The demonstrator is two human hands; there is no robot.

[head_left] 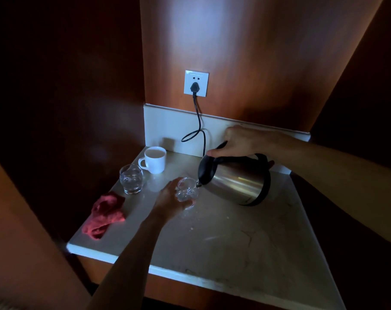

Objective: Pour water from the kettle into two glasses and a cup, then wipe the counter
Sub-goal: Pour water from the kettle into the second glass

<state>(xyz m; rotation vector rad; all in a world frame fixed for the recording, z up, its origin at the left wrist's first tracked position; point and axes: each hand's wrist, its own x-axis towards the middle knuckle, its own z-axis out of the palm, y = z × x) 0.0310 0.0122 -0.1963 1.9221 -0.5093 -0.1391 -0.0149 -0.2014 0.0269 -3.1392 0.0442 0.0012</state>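
Steel and black plastic fill the middle of our head view: the kettle (234,177) is tipped hard over toward the left, its spout right at the rim of the second glass (186,190). Our right hand (241,142) is clenched round the black handle on top, holding the kettle clear of the pale stone bench (234,238). Our left hand (172,196) is wrapped around that glass, steadying it near the middle of the bench. Whether water is running at this instant is too fine for us to tell, though the glass glints as if some is in it.

Toward the bench's far-left corner stands the white cup (154,159), and just in front of it, along the left edge, the first glass (131,179), which looks to hold water already. The red cloth (105,214) lies crumpled at the left edge, nearer the front, apart from both hands. A black cord (199,128) drops from the wall socket (195,83) behind the bench.

We judge the step in hand to be filling the second glass. We cannot see into the cup, so it may yet need water; that would call for righting the kettle, carrying it across to the far-left corner and tipping gently. Then the kettle goes down and the cloth is taken up for wiping.
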